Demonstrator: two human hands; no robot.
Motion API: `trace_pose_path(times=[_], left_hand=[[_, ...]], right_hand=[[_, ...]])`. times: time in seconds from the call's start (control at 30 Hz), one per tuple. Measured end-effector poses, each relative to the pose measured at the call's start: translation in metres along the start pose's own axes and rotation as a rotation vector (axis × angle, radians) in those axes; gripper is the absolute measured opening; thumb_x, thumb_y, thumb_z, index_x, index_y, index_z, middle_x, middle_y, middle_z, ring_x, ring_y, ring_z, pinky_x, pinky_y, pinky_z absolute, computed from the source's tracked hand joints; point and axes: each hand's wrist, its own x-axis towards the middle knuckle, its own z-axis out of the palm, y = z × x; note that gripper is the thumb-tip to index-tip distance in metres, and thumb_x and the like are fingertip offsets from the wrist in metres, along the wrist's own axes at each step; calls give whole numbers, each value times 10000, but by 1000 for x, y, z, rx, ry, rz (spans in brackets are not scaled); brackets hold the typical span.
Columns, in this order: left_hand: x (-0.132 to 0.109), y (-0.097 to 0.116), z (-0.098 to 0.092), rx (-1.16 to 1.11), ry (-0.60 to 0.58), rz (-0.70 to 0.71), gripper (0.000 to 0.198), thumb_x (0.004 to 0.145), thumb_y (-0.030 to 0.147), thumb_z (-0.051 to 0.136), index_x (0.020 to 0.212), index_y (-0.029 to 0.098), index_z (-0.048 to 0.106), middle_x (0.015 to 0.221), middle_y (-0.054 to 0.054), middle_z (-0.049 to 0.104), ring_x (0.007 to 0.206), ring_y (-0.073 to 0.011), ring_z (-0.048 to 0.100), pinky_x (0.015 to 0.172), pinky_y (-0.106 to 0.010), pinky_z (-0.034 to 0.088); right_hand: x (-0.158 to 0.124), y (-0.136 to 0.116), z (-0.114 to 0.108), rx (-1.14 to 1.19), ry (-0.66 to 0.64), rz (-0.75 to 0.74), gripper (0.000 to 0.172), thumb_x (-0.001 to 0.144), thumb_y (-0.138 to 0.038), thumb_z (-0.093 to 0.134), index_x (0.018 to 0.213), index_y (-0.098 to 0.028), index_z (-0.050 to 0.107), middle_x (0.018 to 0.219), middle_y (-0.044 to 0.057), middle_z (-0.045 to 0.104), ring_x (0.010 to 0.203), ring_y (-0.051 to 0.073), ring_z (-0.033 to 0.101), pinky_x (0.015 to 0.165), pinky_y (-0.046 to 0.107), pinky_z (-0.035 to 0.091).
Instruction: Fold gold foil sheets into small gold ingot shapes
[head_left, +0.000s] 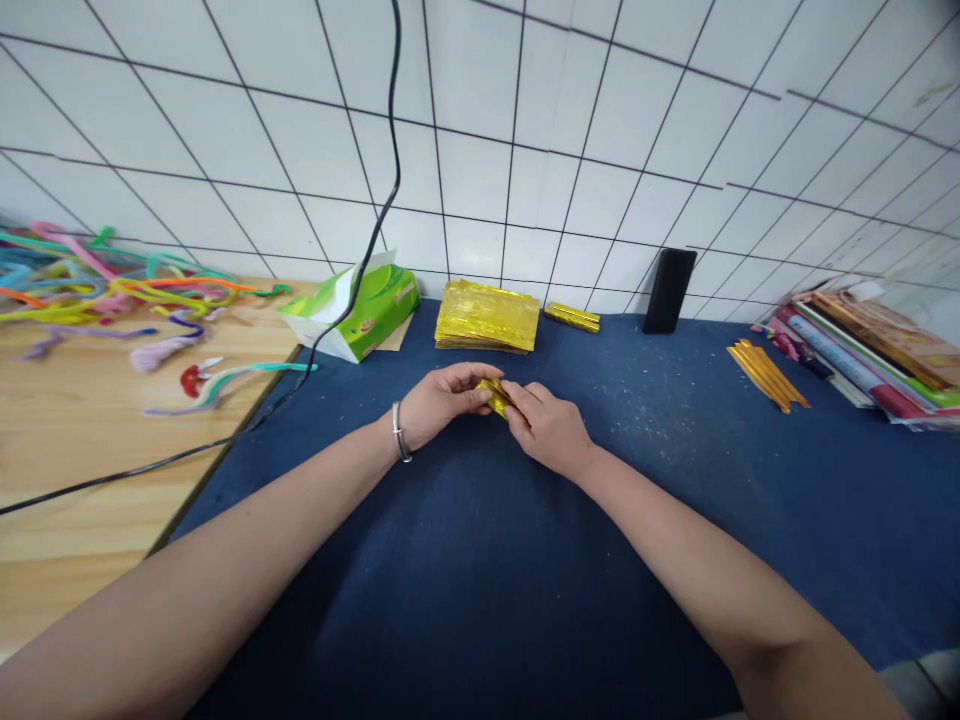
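Note:
Between both hands is a small piece of folded gold foil paper (pixel 496 398), shiny and creased. My left hand (pixel 450 402), with a silver bangle at the wrist, pinches its left end between thumb and fingers. On the other end my right hand (pixel 549 425) is closed, its fingers covering part of the foil. Just beyond the hands lies a thick stack of gold foil paper sheets (pixel 487 316). A narrow folded gold strip (pixel 572 318) rests to the right of that stack.
A green tissue box (pixel 382 310) stands back left, with a black cable (pixel 394 130) hanging across it. Colourful pipe cleaners (pixel 135 290) cover the wooden table (pixel 67 440). Rightward are a black phone-like block (pixel 670 290), several folded gold strips (pixel 766 375) and piled books (pixel 877 350).

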Motion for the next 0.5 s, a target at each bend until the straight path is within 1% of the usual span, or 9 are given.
trace_pose_path(times=[0.07, 0.13, 0.23, 0.3, 0.37, 0.5], left_hand=[[1, -2, -2, 48, -45, 8, 363, 720, 220, 673, 1072, 179, 595, 983, -46, 647, 821, -117, 622, 755, -263, 533], [3, -4, -4, 74, -74, 22, 398, 706, 201, 675, 1093, 181, 583, 981, -48, 655, 841, -128, 631, 794, -296, 532], [4, -6, -7, 113, -106, 41, 480, 684, 190, 680, 1148, 195, 555, 1056, -59, 642, 943, -158, 627, 874, -352, 512], [4, -8, -10, 166, -124, 46, 514, 677, 198, 683, 1172, 198, 546, 1084, -67, 638, 970, -167, 625, 896, -371, 503], [4, -10, -13, 253, -122, 63, 521, 680, 216, 682, 1182, 202, 546, 1082, -68, 643, 960, -172, 631, 890, -379, 507], [4, -13, -18, 478, -62, 135, 480, 700, 265, 673, 1167, 225, 572, 1087, -61, 643, 928, -177, 637, 867, -372, 517]], right_hand=[[0, 1, 0, 12, 2, -1, 401, 938, -340, 316, 1270, -196, 489, 1006, 73, 616, 876, 154, 587, 702, 240, 451], [0, 1, -1, 28, 4, -5, 394, 936, -337, 326, 1263, -198, 498, 1001, 71, 615, 882, 150, 585, 717, 236, 453], [0, 1, -1, 49, 4, -5, 382, 931, -328, 340, 1254, -206, 506, 1003, 70, 614, 885, 145, 585, 741, 234, 456], [0, 2, -1, 59, 4, -2, 374, 930, -326, 345, 1242, -208, 514, 1009, 68, 613, 887, 144, 585, 752, 235, 459], [0, 2, -1, 66, 5, -6, 368, 929, -325, 345, 1227, -206, 526, 1017, 67, 613, 893, 144, 585, 757, 235, 462], [0, 4, 0, 84, 13, -25, 366, 930, -318, 343, 1216, -197, 537, 1022, 68, 617, 900, 142, 585, 768, 233, 464]])
